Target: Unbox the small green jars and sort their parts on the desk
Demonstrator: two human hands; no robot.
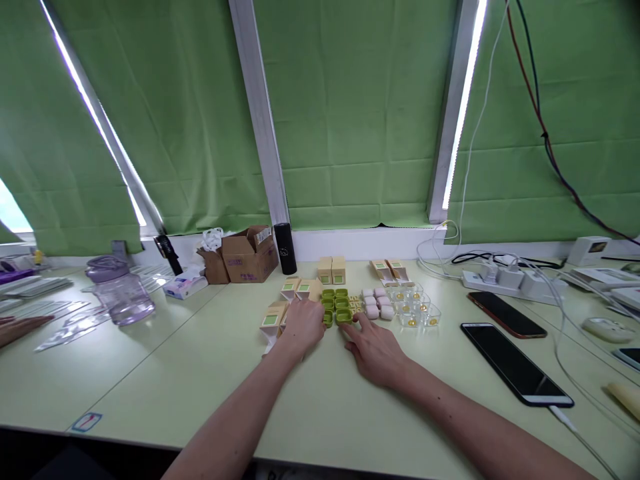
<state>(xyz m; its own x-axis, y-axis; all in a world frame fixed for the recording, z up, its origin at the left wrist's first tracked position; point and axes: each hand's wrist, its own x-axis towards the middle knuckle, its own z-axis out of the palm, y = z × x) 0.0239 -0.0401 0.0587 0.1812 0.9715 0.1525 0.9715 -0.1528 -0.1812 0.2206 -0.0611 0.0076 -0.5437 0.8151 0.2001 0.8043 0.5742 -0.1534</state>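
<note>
Small olive-green square cups [342,303] stand in two columns at the middle of the table. My left hand [303,325] is at the left side of the front-left cup, its fingers mostly hidden beneath it. With fingers apart, my right hand [374,350] rests near the front-right cup, the index finger at its edge. Pale yellow pieces [355,304] lie just right of the cups. Beyond them sit pinkish-white rounded blocks [379,303] and clear cups [414,307] with yellow centres. Beige cartons [273,316] with green labels lie left of my left hand.
More beige cartons [331,270] stand behind the cups, and opened ones [390,272] lie to their right. Two phones [515,363], a power strip [515,283] and cables occupy the right. A water jug [120,291] and cardboard box [249,257] stand left. Another person's hand [23,329] is far left.
</note>
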